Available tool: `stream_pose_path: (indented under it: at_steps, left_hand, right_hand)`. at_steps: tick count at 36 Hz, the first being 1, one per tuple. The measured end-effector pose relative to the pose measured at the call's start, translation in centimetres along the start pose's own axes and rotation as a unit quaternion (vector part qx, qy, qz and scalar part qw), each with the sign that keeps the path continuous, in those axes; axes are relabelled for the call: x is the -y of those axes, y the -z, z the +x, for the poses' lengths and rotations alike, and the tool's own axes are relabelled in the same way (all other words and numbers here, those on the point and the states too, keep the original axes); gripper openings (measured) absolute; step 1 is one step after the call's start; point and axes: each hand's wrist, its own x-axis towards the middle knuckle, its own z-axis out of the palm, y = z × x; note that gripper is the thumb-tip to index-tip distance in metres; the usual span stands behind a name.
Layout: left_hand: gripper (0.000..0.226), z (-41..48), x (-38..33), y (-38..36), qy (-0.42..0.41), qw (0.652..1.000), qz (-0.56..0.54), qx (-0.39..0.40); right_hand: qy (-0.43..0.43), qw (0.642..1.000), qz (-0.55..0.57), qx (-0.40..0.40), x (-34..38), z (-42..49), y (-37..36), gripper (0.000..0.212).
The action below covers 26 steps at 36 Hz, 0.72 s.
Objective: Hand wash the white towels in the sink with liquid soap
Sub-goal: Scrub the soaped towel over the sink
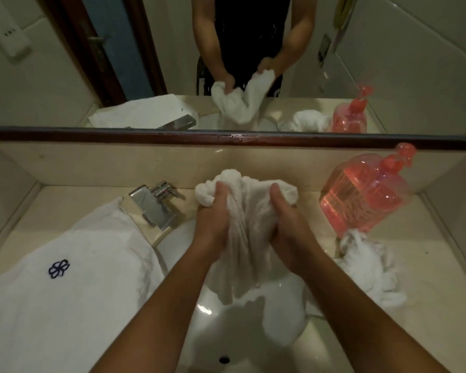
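A pale beige stone tabletop (428,305) runs along the wall, with a white sink (240,340) sunk into its middle. At nine o'clock from the basin a folded white towel (65,292) lies flat, a dark blue flower emblem (59,268) on it. A chrome faucet (156,205) stands at eleven o'clock. At two o'clock stands a pink soap bottle (366,192), and at three o'clock, just beside its base, lies a crumpled white towel (366,267).

fingertips of the left hand (213,219) and right hand (288,222) are buried in the bunched towel (249,211). it and both forearms (156,305) hide much of the sink (240,340), cut off below. the folded towel (78,305) at left is cut by the frame; its dark emblem (59,268), perhaps a flower, is blurred.
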Motion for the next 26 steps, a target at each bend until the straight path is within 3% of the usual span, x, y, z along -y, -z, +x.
stream_pose_path:
  at_steps: [3,5,8,11,14,17,19,23,26]
  left_hand:
    - [0.075,0.1,-1.0,0.7,-0.005,0.984,0.180,0.010]
    - [0.074,0.6,-1.0,1.3,-0.038,0.961,0.274,0.011]
    - [0.070,1.2,-0.6,2.0,-0.080,0.945,0.319,-0.004]
    - [0.072,1.8,-0.1,2.5,-0.097,0.960,0.261,-0.041]
    - [0.077,2.6,0.7,3.0,-0.017,0.992,0.107,-0.064]
    - [0.076,3.0,1.8,3.0,0.060,0.998,-0.009,-0.021]
    - [0.081,3.0,2.6,2.3,0.082,0.995,-0.051,0.033]
    - [0.084,1.7,3.2,-0.1,0.068,0.991,-0.056,0.100]
    - [0.051,0.3,3.3,-1.8,-0.002,0.996,0.011,0.084]
  right_hand:
    - [-0.048,0.997,0.063,0.004,0.7,0.3,2.4,0.054]
    - [-0.065,0.995,0.071,0.014,1.2,0.5,3.7,0.056]
    - [-0.080,0.994,0.052,0.044,2.4,0.7,5.1,0.058]
    - [-0.059,0.991,0.101,0.068,3.4,0.7,6.2,0.074]
    - [-0.043,0.988,0.142,0.048,2.7,1.2,6.7,0.092]
    - [-0.025,0.992,0.125,-0.001,1.4,1.5,5.7,0.061]
    - [-0.031,0.996,0.077,-0.014,0.1,1.3,4.0,0.052]
    - [-0.035,0.998,0.009,-0.044,-3.5,1.5,0.5,0.052]
    - [-0.003,0.992,-0.036,-0.120,-4.2,3.0,-1.0,0.058]
